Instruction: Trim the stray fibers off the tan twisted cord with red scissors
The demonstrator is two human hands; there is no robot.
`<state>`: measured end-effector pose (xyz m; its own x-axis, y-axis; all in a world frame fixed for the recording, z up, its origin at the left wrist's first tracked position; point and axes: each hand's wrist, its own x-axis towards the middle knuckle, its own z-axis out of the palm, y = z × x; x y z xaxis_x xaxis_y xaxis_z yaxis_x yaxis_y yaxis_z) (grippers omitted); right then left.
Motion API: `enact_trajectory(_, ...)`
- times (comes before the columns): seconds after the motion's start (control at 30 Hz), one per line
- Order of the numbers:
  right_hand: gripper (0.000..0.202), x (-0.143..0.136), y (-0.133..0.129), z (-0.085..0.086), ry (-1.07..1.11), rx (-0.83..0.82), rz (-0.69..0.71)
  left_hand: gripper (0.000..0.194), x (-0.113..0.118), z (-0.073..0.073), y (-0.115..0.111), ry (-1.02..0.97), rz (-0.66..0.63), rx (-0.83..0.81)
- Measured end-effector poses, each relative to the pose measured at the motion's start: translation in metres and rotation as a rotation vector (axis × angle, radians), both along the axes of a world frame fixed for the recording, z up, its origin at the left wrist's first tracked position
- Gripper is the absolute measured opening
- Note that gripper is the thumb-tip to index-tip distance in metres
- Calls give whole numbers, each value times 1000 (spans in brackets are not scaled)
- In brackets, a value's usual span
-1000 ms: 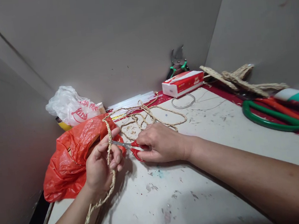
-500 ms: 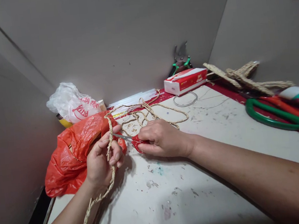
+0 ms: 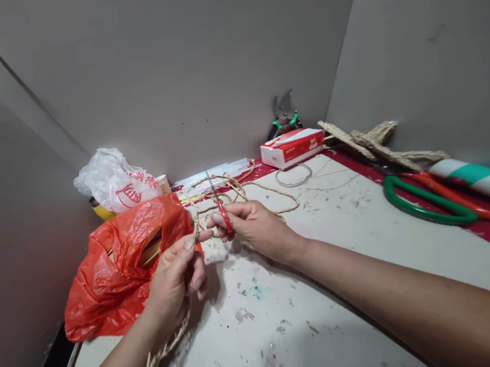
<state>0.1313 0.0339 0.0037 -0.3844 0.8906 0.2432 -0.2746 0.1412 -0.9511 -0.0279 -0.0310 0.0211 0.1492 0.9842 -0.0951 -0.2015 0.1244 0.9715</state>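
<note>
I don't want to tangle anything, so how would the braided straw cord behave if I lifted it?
The braided straw cord is probably floppy, since it lies in loose loops on the table and bends below the left hand. It looks light for its length, being a thin plait. Being frayed in places, it may snag rather than slip.

A red plastic bag slumps at the counter's left side, a white printed bag just behind it. Translucent sticks lie near the back wall. Green-trimmed pruning shears stand behind a red-and-white box; a green looped handle and striped tube lie far right.
</note>
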Motion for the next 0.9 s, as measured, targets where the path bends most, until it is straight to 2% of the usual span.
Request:
enact_trajectory(0.2,37,-1,-3,2,66,-75,71,28,2,-6,-1,40,-77,-52)
enact_trajectory(0.37,32,-3,-5,2,104,-117,80,25,4,-7,-3,-24,-53,-66)
enact_trajectory(0.57,22,-6,-7,-1,75,-66,-79,28,3,-8,-3,81,-50,-29)
enact_trajectory(0.7,12,-5,-8,1,29,-6,-95,33,5,-8,-4,73,-68,-14)
enact_trajectory(0.9,14,-4,-9,2,-37,83,-132,29,7,-8,-7,68,-7,13)
